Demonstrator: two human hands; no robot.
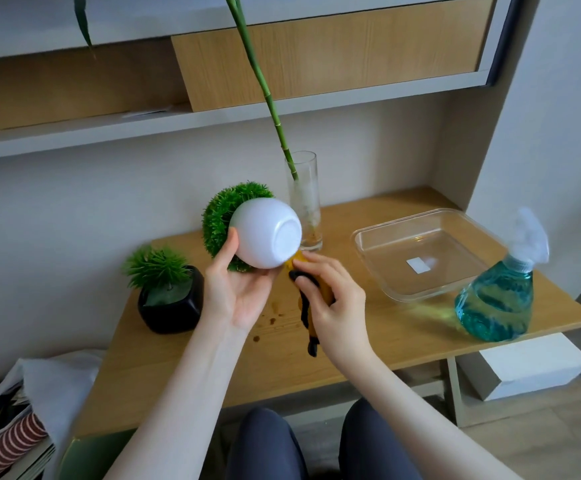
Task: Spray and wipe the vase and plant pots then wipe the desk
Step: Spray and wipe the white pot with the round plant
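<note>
At frame centre, my left hand (238,289) cradles the tipped round white plant pot (264,233); my right hand (334,299) grips a yellow-black cloth (311,292), seemingly touching its underside.

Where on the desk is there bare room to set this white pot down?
Bare desk lies along the near edge, between the black pot and spray bottle. Crowded at the back: glass vase, glass dish. Brown spots mark the middle.
</note>
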